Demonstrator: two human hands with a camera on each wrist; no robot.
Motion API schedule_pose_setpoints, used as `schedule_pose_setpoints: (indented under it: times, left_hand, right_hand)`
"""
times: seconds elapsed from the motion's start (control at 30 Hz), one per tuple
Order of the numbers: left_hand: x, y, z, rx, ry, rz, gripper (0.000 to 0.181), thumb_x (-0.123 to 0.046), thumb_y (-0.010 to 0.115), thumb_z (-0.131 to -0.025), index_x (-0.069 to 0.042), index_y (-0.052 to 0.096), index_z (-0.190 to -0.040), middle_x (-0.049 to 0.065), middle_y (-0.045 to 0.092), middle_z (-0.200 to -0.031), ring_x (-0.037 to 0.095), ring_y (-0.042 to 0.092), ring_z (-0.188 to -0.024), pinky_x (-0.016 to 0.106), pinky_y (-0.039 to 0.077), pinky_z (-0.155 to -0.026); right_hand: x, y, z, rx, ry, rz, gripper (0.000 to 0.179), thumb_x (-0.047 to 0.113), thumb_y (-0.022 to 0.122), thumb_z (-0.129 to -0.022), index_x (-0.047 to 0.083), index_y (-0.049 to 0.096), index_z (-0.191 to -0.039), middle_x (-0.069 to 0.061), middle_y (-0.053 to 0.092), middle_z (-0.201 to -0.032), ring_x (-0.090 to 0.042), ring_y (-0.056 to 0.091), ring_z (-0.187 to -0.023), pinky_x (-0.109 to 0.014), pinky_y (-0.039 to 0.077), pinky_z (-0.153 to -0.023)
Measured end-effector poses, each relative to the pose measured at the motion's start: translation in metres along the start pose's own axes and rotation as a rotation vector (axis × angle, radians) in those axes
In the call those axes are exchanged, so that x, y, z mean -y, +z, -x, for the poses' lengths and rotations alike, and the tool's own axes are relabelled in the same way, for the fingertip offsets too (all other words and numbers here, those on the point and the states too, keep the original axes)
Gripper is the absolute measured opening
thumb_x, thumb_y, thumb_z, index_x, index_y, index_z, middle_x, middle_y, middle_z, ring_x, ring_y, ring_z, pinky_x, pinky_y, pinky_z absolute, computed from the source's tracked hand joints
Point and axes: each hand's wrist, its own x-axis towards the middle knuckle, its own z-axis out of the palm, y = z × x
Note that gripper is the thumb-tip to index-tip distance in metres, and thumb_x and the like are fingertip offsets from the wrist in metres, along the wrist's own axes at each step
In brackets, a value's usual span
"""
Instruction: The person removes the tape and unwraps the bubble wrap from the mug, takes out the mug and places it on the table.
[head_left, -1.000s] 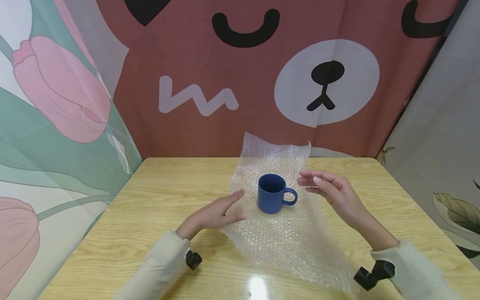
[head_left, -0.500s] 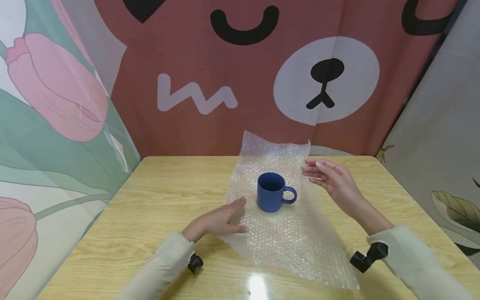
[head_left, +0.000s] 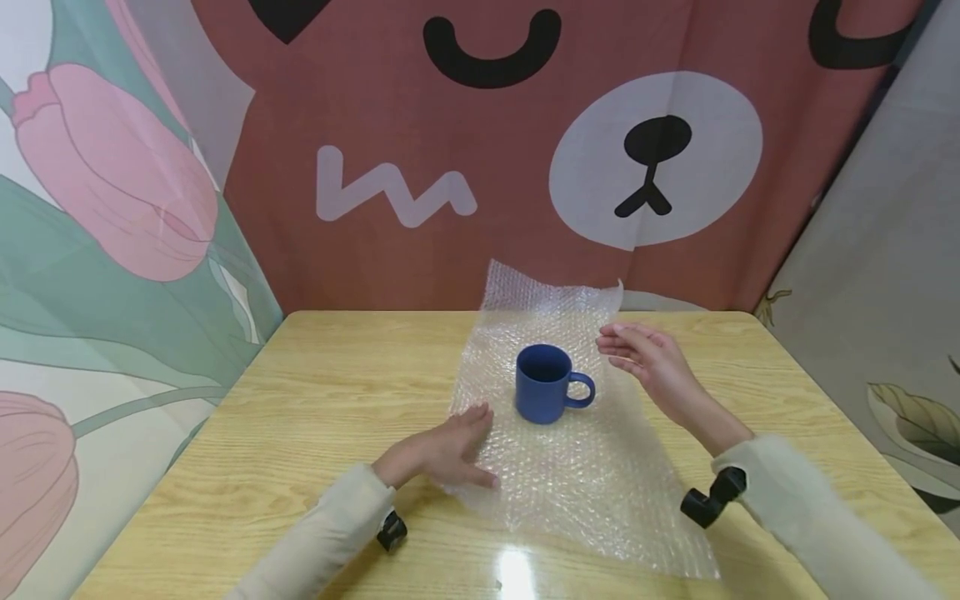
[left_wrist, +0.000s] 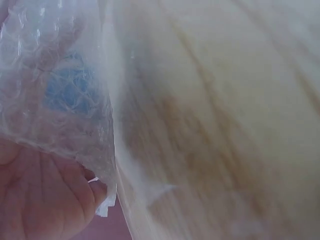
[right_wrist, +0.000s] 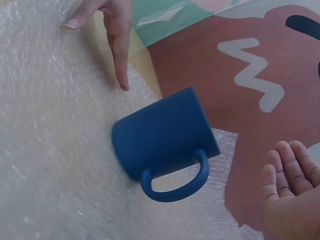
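Observation:
A blue mug (head_left: pixel 543 385) stands upright on a sheet of bubble wrap (head_left: pixel 581 500), its handle to the right. My left hand (head_left: pixel 453 450) is at the wrap's left edge, left of the mug, with thumb and fingers spread. In the left wrist view, the bubble wrap (left_wrist: pixel 55 120) partly covers the fingers of the left hand (left_wrist: pixel 45 195); whether they touch it is unclear. My right hand (head_left: pixel 648 362) hovers beyond and right of the mug's handle, fingers extended and holding nothing. The right wrist view shows the mug (right_wrist: pixel 162 135) apart from both hands.
The wrap lies lengthwise over a wooden table (head_left: pixel 337 375), its far end rising at the table's back edge. Behind hangs a reddish-brown curtain (head_left: pixel 420 267) with a bear print. A floral curtain (head_left: pixel 112 333) stands at the left, another at the right.
My left hand has come slightly nearer and lower over the wrap's left edge, spreading its thumb. The right hand rose away from the handle, then shifted slightly left. The mug stays put.

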Motion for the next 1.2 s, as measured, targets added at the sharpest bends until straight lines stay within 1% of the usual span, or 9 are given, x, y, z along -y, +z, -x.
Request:
schedule_pose_setpoints:
  times: [0.17,0.27,0.43,0.57,0.73,0.8,0.97,1.1,1.2]
  left_hand:
    - [-0.001,0.002,0.0,0.009,-0.013,-0.034,0.105,-0.059,0.066,-0.083,0.003,0.017,-0.152,0.019,0.007,-0.158,0.03,0.005,-0.145,0.042,0.008,-0.115]
    - [-0.001,0.002,-0.001,0.018,-0.014,-0.043,0.105,-0.06,0.066,-0.083,0.002,0.016,-0.152,0.019,0.006,-0.158,0.03,0.004,-0.145,0.042,0.008,-0.115]
    - [-0.003,0.004,0.0,0.043,-0.028,-0.027,0.104,-0.056,0.068,-0.083,0.002,0.017,-0.152,0.018,0.006,-0.159,0.029,0.004,-0.145,0.042,0.009,-0.115]
    - [-0.003,0.005,0.001,0.049,-0.034,-0.027,0.104,-0.055,0.07,-0.082,0.002,0.018,-0.152,0.019,0.006,-0.158,0.029,0.005,-0.145,0.042,0.009,-0.115]
    - [-0.003,0.005,0.002,0.054,-0.037,-0.024,0.104,-0.055,0.069,-0.083,0.003,0.017,-0.152,0.019,0.005,-0.158,0.029,0.005,-0.145,0.041,0.009,-0.115]
    - [-0.003,0.004,0.002,0.055,-0.037,-0.018,0.104,-0.055,0.069,-0.083,0.003,0.017,-0.152,0.019,0.005,-0.158,0.029,0.005,-0.145,0.041,0.01,-0.115]
    - [-0.003,0.004,0.002,0.05,-0.043,-0.011,0.104,-0.054,0.071,-0.082,0.003,0.019,-0.152,0.019,0.006,-0.159,0.029,0.005,-0.145,0.041,0.011,-0.115]
    - [-0.004,0.005,0.002,0.049,-0.044,-0.008,0.104,-0.054,0.071,-0.083,0.003,0.018,-0.152,0.018,0.005,-0.159,0.029,0.005,-0.145,0.04,0.012,-0.115]
    - [-0.004,0.005,0.002,0.052,-0.047,-0.007,0.104,-0.053,0.071,-0.083,0.002,0.017,-0.152,0.018,0.004,-0.159,0.029,0.004,-0.145,0.039,0.011,-0.115]
  right_hand:
    - [-0.009,0.002,-0.006,-0.025,0.04,0.078,0.04,0.027,0.055,-0.101,-0.008,0.055,-0.119,-0.004,0.068,-0.102,-0.012,0.064,-0.096,-0.023,0.05,-0.087]
    - [-0.015,0.001,-0.009,-0.038,0.054,0.126,0.046,0.028,0.054,-0.101,-0.012,0.052,-0.123,-0.003,0.067,-0.103,-0.01,0.063,-0.095,-0.022,0.05,-0.086]
    - [-0.027,-0.002,-0.012,-0.032,0.074,0.173,0.044,0.026,0.053,-0.102,-0.013,0.052,-0.122,-0.002,0.066,-0.1,-0.01,0.063,-0.093,-0.022,0.05,-0.085]
    - [-0.037,-0.003,-0.012,-0.01,0.097,0.207,0.039,0.023,0.047,-0.103,-0.012,0.053,-0.119,-0.008,0.064,-0.103,-0.013,0.062,-0.093,-0.025,0.05,-0.086]
    - [-0.049,-0.002,-0.012,0.007,0.125,0.256,0.044,0.025,0.041,-0.105,-0.015,0.051,-0.12,-0.019,0.06,-0.111,-0.014,0.06,-0.093,-0.026,0.05,-0.087]
    - [-0.052,-0.001,-0.013,0.013,0.129,0.259,0.045,0.026,0.041,-0.105,-0.016,0.051,-0.12,-0.017,0.061,-0.109,-0.014,0.059,-0.092,-0.025,0.05,-0.086]
    - [-0.057,0.0,-0.014,0.04,0.131,0.257,0.045,0.025,0.042,-0.105,-0.016,0.054,-0.118,-0.004,0.061,-0.101,-0.015,0.056,-0.093,-0.024,0.05,-0.084]
    - [-0.061,-0.001,-0.015,0.064,0.129,0.234,0.039,0.023,0.043,-0.105,-0.011,0.058,-0.114,-0.002,0.06,-0.097,-0.015,0.056,-0.092,-0.027,0.049,-0.084]
    - [-0.065,-0.001,-0.016,0.064,0.154,0.22,0.033,0.025,0.046,-0.104,-0.003,0.061,-0.108,-0.001,0.061,-0.092,-0.013,0.056,-0.089,-0.032,0.049,-0.082]
